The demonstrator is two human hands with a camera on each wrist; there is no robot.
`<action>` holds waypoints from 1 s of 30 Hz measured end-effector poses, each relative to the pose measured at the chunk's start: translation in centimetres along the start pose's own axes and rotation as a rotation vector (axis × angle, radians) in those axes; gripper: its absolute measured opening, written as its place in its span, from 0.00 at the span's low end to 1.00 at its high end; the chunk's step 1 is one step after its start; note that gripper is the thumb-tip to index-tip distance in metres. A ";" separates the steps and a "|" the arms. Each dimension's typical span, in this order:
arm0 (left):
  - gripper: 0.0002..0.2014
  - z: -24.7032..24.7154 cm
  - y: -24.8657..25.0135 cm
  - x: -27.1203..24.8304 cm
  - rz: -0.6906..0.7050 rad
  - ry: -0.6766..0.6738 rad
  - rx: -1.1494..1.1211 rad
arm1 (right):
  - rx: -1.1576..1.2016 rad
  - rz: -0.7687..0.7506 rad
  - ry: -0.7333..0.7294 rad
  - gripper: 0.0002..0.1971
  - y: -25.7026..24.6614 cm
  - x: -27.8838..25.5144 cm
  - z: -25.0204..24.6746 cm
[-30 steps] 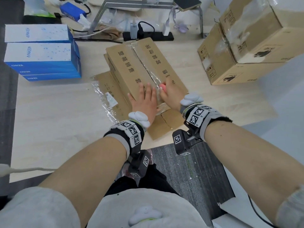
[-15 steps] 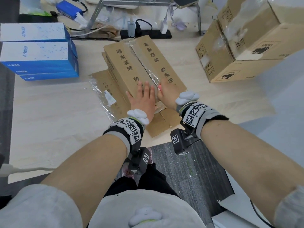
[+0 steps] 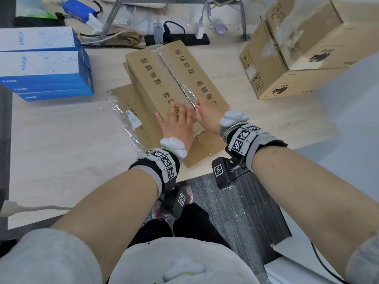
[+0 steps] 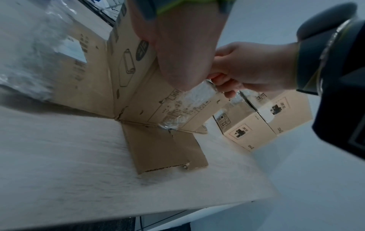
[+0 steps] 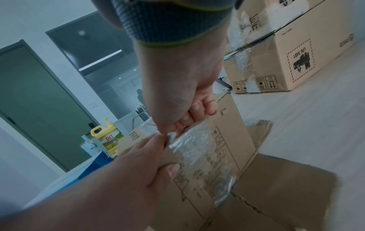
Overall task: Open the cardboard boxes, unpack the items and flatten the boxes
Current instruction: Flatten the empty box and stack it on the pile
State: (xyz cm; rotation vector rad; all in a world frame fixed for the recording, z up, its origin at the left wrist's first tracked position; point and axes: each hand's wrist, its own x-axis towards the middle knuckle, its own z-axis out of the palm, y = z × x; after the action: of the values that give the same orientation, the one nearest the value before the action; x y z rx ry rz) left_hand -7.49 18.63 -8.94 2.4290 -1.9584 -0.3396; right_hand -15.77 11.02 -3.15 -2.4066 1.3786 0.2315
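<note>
A long cardboard box [image 3: 151, 78] lies on the table with its flaps [image 3: 131, 111] splayed flat around it. A taped seam [image 3: 180, 85] runs down its top. My left hand [image 3: 178, 124] rests flat on the near end of the top, its thumb [image 5: 171, 170] against the near face. My right hand [image 3: 207, 115] is beside it with its fingers [image 5: 197, 109] curled at the seam's near edge. A small pink tip [image 3: 198, 108] shows at this hand's thumb; the thing it grips is mostly hidden. From the left wrist the right hand [image 4: 247, 70] sits as a fist on the tape [image 4: 197, 93].
Two stacked brown boxes [image 3: 287, 58] stand at the right. Blue and white Anker boxes [image 3: 45, 64] are piled at the left. A power strip [image 3: 176, 38] and a metal stand [image 3: 123, 15] lie behind the box. The table's front edge [image 3: 102, 206] is near my arms.
My right hand has drawn back a little along the seam toward the box's near edge. The left hand stays flat on the top.
</note>
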 end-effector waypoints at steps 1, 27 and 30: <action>0.31 -0.1 0.0 0.0 0.005 -0.005 -0.001 | -0.003 0.000 0.013 0.13 0.0 -0.2 0.0; 0.31 -1.3 0.8 0.0 -0.051 -0.078 -0.008 | -0.049 -0.057 0.011 0.15 1.7 -3.1 -0.8; 0.31 -1.2 0.8 0.1 -0.059 -0.070 -0.006 | 0.001 -0.047 -0.049 0.14 1.6 -3.4 -0.7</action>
State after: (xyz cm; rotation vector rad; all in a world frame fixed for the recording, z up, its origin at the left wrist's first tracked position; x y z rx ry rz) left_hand -8.00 18.20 -7.67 2.5089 -1.9111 -0.4368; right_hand -18.94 12.72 -1.75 -2.4134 1.2985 0.2762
